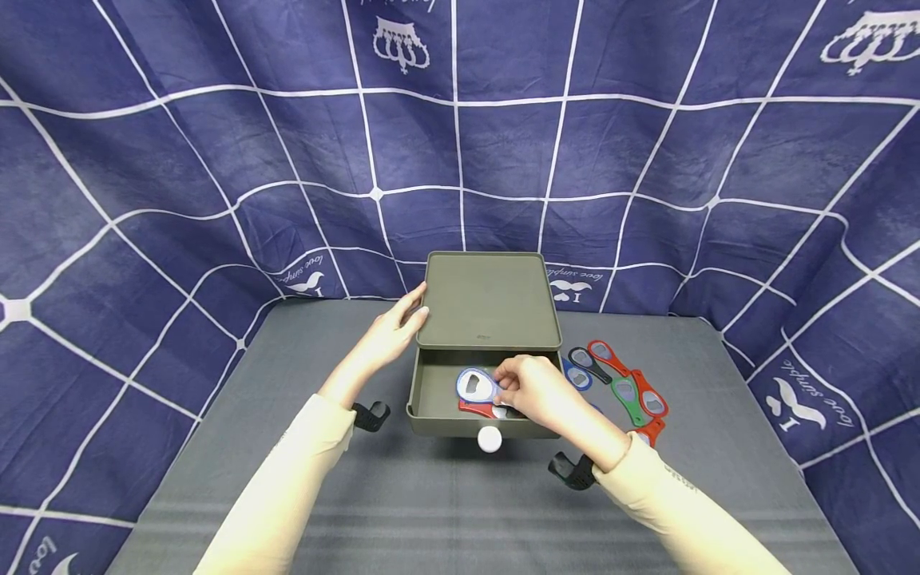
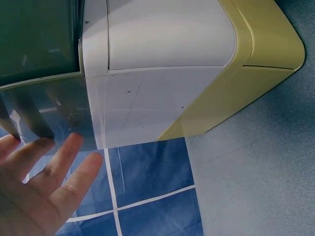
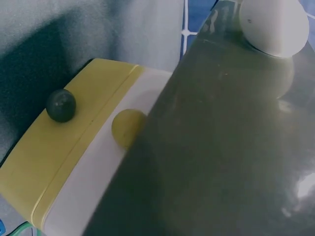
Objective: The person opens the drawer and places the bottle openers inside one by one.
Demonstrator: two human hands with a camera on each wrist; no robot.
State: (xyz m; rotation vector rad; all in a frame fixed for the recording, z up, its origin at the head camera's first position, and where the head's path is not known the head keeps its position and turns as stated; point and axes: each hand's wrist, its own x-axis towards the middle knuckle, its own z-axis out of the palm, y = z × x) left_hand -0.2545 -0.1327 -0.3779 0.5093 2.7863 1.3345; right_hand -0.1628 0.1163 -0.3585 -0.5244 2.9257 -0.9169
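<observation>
A small drawer box has its top olive drawer (image 1: pixel 442 427) pulled out under a flat olive lid (image 1: pixel 489 299). My right hand (image 1: pixel 532 389) reaches over this drawer and pinches a blue-rimmed bottle opener (image 1: pixel 475 385) between thumb and fingers. Below it, a red bottle opener (image 1: pixel 474 408) lies in the drawer, partly covered. My left hand (image 1: pixel 391 327) rests its fingertips against the box's left side, fingers spread; the left wrist view shows those fingers (image 2: pixel 74 189) at the clear side wall. The right wrist view shows the drawer front (image 3: pixel 221 137) but not the right hand.
Right of the box lie several bottle openers, among them a black one (image 1: pixel 589 364), a green one (image 1: pixel 628 397) and a red one (image 1: pixel 650 398). White (image 3: pixel 106 147) and yellow (image 3: pixel 74 128) drawers sit below the olive one. A blue curtain (image 1: pixel 503 160) hangs behind.
</observation>
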